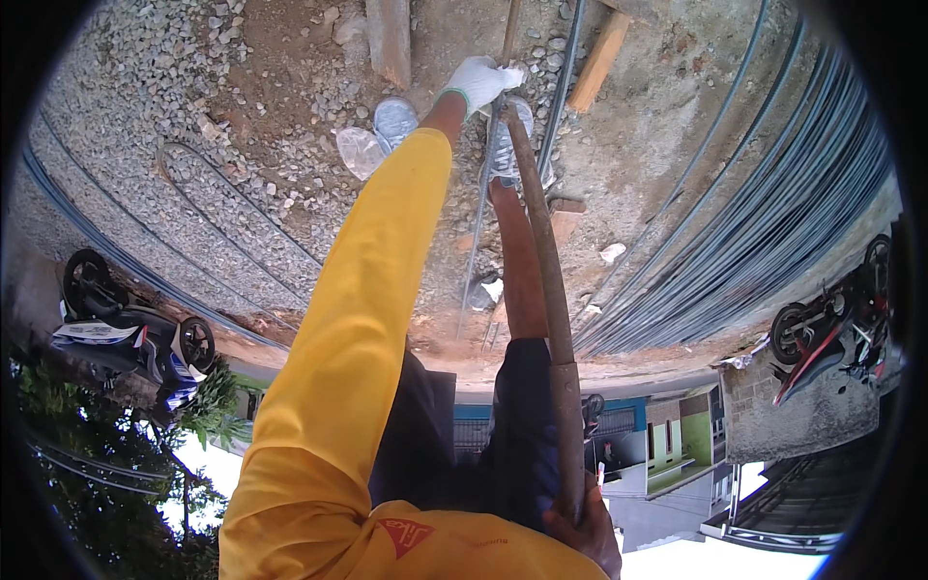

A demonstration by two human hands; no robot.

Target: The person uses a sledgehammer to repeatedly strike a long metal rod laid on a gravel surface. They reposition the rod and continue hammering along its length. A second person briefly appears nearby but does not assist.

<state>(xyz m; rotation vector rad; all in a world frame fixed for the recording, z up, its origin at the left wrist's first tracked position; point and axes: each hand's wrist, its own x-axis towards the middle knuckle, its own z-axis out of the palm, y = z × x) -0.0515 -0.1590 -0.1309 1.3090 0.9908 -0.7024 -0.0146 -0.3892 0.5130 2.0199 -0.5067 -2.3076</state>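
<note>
My left hand (pixel 480 83), in a white knit glove with a green cuff, is closed around a thin steel rebar (pixel 480 203) close to the ground. The rebar runs past my shoes. Beside that glove lies the far end of a long rusty metal pipe (pixel 547 261), which comes back toward my body. Near my waist my bare right hand (pixel 587 534) is wrapped around the pipe's near end. A small white stick (pixel 600 474), like a cigarette, pokes up by its fingers. What the pipe's far end joins is partly hidden by the glove.
Bundled steel rebars (pixel 764 232) spread along the right, and more rebars (pixel 145 261) cross the gravel at left. Wood blocks (pixel 599 63) and a timber (pixel 389 43) lie ahead. A clear plastic bag (pixel 360 152) lies near my left shoe (pixel 394 121). Parked motorcycles (pixel 135 329) stand at both sides.
</note>
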